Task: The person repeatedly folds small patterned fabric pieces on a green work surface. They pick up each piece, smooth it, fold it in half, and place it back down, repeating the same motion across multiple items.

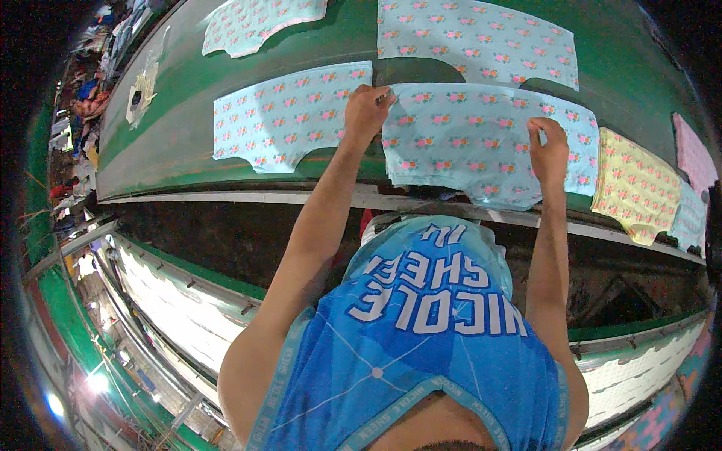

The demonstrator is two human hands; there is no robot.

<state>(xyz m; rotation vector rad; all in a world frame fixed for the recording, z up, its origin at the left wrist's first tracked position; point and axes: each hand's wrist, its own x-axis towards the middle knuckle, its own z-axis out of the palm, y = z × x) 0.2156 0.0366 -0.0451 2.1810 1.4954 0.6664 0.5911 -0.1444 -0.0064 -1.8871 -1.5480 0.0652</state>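
Observation:
In front of me lies a stack of light-blue floral fabric pieces (451, 139), cut to a shape with a narrow tab on the near side. My left hand (367, 113) is closed at the stack's far left corner, its thumb and fingers pinching the fabric edge. Over the right part of the stack, my right hand (549, 150) has its fingers curled in toward the thumb; whether cloth is caught between them does not show. Just left of the stack is another light-blue floral piece (282, 120), lying flat under my left wrist.
More blue floral pieces lie farther back, one large panel (481, 37) and one at the left (259, 26). To the right are a yellow floral piece (638, 184) and a pink one (696, 154). The green table (180, 143) has a pale front rail (248, 197).

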